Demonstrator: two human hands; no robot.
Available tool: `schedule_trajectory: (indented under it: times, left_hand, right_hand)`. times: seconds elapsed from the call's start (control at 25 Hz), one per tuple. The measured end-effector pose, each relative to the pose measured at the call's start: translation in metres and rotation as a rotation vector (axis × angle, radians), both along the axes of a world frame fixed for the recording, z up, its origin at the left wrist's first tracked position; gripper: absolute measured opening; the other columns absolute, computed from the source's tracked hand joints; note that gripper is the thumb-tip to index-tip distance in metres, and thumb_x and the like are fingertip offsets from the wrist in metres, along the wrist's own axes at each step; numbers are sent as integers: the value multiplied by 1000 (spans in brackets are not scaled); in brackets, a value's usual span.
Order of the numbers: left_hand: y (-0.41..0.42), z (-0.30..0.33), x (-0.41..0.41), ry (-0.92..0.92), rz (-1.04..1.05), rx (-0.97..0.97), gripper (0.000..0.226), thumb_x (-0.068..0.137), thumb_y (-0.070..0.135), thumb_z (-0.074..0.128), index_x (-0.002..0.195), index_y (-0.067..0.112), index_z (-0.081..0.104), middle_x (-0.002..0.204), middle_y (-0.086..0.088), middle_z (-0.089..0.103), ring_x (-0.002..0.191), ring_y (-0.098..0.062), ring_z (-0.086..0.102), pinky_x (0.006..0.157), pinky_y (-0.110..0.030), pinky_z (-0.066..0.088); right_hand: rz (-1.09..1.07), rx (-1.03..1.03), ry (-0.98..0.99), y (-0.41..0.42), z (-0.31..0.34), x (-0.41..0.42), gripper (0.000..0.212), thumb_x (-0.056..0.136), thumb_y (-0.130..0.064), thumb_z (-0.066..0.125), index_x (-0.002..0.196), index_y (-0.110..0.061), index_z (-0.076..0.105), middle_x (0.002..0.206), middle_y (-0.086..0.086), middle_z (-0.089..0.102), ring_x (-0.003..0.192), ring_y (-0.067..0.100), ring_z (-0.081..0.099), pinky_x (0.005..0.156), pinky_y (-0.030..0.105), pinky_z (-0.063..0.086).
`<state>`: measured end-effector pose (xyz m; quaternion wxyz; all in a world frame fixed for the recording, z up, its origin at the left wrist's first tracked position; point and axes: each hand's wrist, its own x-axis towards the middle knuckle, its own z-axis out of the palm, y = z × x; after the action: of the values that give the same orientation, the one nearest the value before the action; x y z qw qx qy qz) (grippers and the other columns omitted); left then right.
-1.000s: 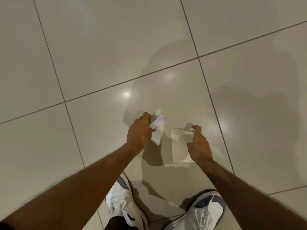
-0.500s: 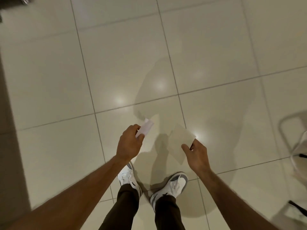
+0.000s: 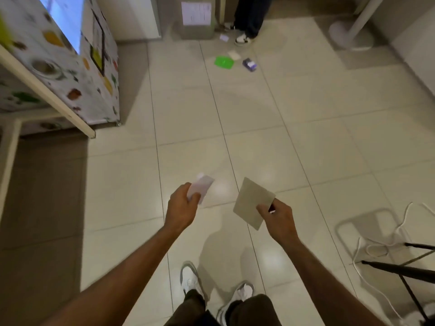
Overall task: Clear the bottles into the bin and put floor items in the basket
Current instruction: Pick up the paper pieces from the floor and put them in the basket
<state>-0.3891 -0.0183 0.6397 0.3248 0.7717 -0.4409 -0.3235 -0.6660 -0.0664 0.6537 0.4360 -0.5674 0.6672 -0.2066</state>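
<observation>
pale tiled floor lay ahead. left hand gripped a white slip, right hand pinched a grey card; both likely needed carrying to a basket, unseen.

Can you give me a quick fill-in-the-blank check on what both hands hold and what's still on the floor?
1. The left hand grips a small ____ slip.
2. The right hand pinches a flat beige ____.
3. Far ahead on the floor, beside the beige piece and the purple pack, lies a bright ____ item.
4. The person's shoes are mostly ____.

Missing words: white; card; green; white
</observation>
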Motion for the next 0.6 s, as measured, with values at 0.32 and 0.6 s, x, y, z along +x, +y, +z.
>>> schedule_trajectory:
  times: [0.32,0.6]
  left_hand:
    - [76,103,-10,194,195,-206,15,89,40,64,93,26,69,78,6,69,67,-18,60,62,-36,51]
    - [160,135,-67,167,476,-263,16,84,36,63,87,22,70,78,-6,68,66,-15,56,60,-33,47]
  right_hand:
    - [253,-100,-161,2,108,31,20,87,-13,67,81,-32,68,80,-1,74,77,20,70,65,32,57]
    - [546,-129,-241,9,148,32,13,87,-15,66,85,-27,70,79,-3,73,74,21,69,67,45,58]
